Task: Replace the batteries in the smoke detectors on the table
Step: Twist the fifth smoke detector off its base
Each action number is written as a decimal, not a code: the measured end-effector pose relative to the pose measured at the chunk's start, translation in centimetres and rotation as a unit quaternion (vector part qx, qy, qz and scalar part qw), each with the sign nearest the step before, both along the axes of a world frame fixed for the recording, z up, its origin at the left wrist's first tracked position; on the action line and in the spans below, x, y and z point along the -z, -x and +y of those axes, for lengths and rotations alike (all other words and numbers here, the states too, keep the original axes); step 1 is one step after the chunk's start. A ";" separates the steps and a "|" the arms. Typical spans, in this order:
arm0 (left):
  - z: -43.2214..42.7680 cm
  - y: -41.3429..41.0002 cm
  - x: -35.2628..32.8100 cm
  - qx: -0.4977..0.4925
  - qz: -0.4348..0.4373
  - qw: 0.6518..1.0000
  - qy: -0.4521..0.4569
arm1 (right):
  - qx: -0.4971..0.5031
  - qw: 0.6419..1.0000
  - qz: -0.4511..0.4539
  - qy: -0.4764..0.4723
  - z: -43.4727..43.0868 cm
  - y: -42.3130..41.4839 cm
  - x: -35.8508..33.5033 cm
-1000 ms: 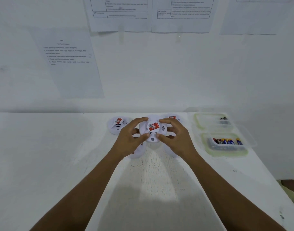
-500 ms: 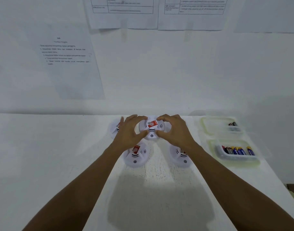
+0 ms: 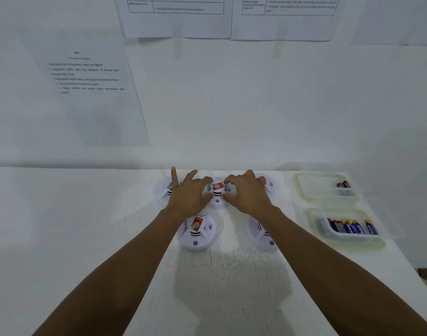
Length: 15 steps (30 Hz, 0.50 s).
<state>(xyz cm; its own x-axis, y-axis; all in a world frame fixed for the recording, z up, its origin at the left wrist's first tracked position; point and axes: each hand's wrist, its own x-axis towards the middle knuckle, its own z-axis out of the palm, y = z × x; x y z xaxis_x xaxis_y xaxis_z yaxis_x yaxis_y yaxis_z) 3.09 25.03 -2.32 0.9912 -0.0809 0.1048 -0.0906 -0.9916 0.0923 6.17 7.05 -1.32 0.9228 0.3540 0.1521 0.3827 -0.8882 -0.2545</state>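
Observation:
Several white round smoke detectors with red stickers lie on the white table (image 3: 86, 238). My left hand (image 3: 189, 194) and my right hand (image 3: 250, 194) hold the middle back detector (image 3: 218, 194) between them, thumbs at its near side and fingers curled over its far rim. One finger of my left hand sticks straight up. Other detectors lie at back left (image 3: 162, 190), back right (image 3: 269, 185), front left (image 3: 197, 232) and front right (image 3: 262, 235), the last partly hidden under my right forearm.
At the right stand two clear plastic tubs: the far tub (image 3: 304, 187) holds two dark batteries (image 3: 343, 184), the near tub (image 3: 314, 214) holds several blue and black batteries (image 3: 353, 226). Printed sheets hang on the wall behind. The table's right edge runs past the tubs.
Both hands carried the middle detector away from me, down to the back row between two others. My left hand's fingers have spread.

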 end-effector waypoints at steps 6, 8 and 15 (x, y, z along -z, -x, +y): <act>-0.1 -0.7 0.3 0.015 -0.010 0.999 0.046 | -0.008 0.999 -0.015 -0.036 -0.8 -0.2 0.1; -0.5 -1.1 0.3 0.047 -0.038 0.994 0.093 | 0.002 0.995 -0.031 -0.096 -2.2 -0.3 -0.2; -5.9 -3.2 0.0 0.139 -0.006 0.981 0.133 | 0.089 0.969 0.048 -0.226 -8.8 -1.4 -0.5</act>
<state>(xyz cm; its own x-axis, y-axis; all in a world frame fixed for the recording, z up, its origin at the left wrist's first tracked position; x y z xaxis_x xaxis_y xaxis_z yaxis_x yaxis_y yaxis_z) 6.31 19.17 -2.30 0.9332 -0.3167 0.1696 -0.3571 -0.8693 0.3417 7.54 -1.74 -0.86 0.9808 0.1046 0.1645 0.1882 -0.7279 -0.6594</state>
